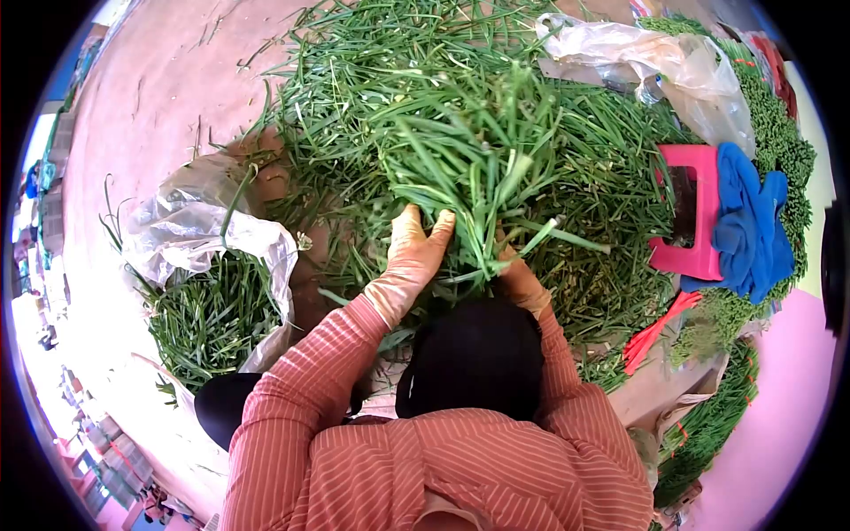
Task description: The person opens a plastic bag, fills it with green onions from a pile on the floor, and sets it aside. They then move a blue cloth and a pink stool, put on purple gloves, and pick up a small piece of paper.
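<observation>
A loose, thick bunch of garlic chives rises in front of me, its leaves fanning away and pale cut ends toward my body. My left hand, in a tan glove, presses the bunch's left side with thumb and finger apart. On the other side my right hand grips the bunch low down, its fingers largely hidden by leaves. Under and beyond both hands spreads a big heap of the same chives.
At left a clear plastic bag holds more chives. Another plastic bag lies at the back right. On the right are a pink stool, a blue cloth, red strips and bundled greens.
</observation>
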Available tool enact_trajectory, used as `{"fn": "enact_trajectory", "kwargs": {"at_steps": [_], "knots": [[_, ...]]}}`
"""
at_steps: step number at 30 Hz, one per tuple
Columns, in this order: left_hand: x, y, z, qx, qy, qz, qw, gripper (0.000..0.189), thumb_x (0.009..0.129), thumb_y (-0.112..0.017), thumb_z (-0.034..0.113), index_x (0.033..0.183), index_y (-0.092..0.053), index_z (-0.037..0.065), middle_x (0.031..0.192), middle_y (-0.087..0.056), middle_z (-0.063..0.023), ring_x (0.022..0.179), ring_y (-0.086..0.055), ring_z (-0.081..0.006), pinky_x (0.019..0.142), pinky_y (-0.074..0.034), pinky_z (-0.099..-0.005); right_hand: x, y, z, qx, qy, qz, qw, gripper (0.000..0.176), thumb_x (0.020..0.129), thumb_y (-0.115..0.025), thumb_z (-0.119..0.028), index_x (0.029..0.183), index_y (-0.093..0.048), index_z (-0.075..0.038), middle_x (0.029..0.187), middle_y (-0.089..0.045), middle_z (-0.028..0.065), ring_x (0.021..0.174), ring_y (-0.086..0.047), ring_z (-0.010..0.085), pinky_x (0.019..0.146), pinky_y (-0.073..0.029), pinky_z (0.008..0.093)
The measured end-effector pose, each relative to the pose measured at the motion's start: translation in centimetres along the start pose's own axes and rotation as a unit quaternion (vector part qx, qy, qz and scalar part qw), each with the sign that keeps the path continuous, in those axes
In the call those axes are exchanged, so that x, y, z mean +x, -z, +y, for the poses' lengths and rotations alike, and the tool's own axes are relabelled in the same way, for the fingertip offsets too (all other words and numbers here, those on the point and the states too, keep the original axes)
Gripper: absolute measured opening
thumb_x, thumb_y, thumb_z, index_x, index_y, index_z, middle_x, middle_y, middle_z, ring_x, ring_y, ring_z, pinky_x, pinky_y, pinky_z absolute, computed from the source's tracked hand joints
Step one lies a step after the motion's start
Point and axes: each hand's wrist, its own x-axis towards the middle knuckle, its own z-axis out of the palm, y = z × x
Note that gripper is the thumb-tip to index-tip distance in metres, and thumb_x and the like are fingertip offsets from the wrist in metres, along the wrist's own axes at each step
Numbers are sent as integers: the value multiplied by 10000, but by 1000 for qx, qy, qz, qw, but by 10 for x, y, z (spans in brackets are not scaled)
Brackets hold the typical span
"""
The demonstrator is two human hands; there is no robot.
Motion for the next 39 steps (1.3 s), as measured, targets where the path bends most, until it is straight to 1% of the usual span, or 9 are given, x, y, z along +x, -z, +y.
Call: {"fn": "enact_trajectory", "kwargs": {"at_steps": [2, 4, 6, 9, 11, 15, 31, 35, 39], "knots": [[0, -10, 2, 6, -45, -78, 996, 511, 805, -592, 352, 1070, -459, -64, 1024, -500, -247, 960, -481, -361, 845, -384, -375, -4, -20, -34, 28, -123, 52, 991, 358, 838, -538, -178, 1133, -419, -13, 948, -527, 73, 864, -492, 149, 756, -413, 308], [-6, -17, 7, 37, -8, -177, 983, 474, 869, -514, 275, 1182, -411, -65, 1023, -514, -227, 925, -522, -350, 828, -414, -355, 1, -3, 15, -102, -15, 53, 993, 345, 809, -572, -153, 1102, -442, -24, 950, -530, 79, 875, -497, 170, 760, -416, 315], [-3, -14, 11, 314, -216, -317, 868, 356, 895, -440, 230, 1231, -433, 115, 870, -515, -200, 809, -551, -356, 744, -444, -373, 2, 13, 66, -158, 13, 85, 984, 223, 820, -548, -171, 980, -483, -32, 910, -527, 71, 825, -491, 150, 691, -412, 305], [6, -22, 6, 257, -171, -375, 874, 334, 902, -414, 268, 1231, -442, 217, 855, -504, -215, 806, -547, -370, 738, -443, -389, 9, 25, 90, -211, 43, 111, 970, 152, 830, -525, -189, 859, -524, -40, 870, -524, 63, 775, -485, 129, 621, -407, 295], [11, -23, 22, 174, -84, -413, 890, 464, 888, -393, 441, 1224, -447, 125, 926, -521, -268, 861, -539, -394, 778, -432, -406, 13, 24, 78, 9, -94, 126, 988, 210, 847, -499, -215, 791, -523, -15, 784, -516, 34, 713, -462, 102, 567, -387, 292], [7, -6, 59, 113, -104, -363, 919, 752, 824, -419, 561, 1098, -453, -138, 1026, -528, -309, 1006, -501, -395, 828, -413, -399, 3, 19, 38, 112, -108, 143, 977, 188, 852, -503, -201, 805, -518, -19, 783, -513, -8, 677, -456, 80, 572, -408, 260], [-84, 240, 126, 22, -417, -1, 909, 499, 743, -613, 96, 1172, -436, -87, 1174, -488, -235, 1146, -446, -328, 939, -375, -373, 65, -73, -134, 17, 37, -1, 999, 316, 866, -485, -188, 1135, -418, -37, 1047, -504, 71, 874, -512, 143, 727, -472, 285], [-133, 318, 39, 287, -145, 430, 844, 589, 718, -690, 212, 1183, -431, -40, 1063, -542, -167, 945, -521, -264, 836, -416, -351, 80, -116, -189, -10, 104, -14, 994, 348, 868, -479, -192, 1170, -396, -40, 1083, -496, 85, 902, -515, 157, 741, -478, 292], [-164, 359, -57, 420, 237, 369, 795, 923, 557, -738, 492, 1186, -390, -86, 1029, -522, -226, 956, -513, -340, 820, -414, -409, 88, -165, -215, -38, 138, -37, 989, 382, 870, -474, -195, 1206, -375, -43, 1118, -487, 99, 930, -517, 170, 756, -484, 298]]}}
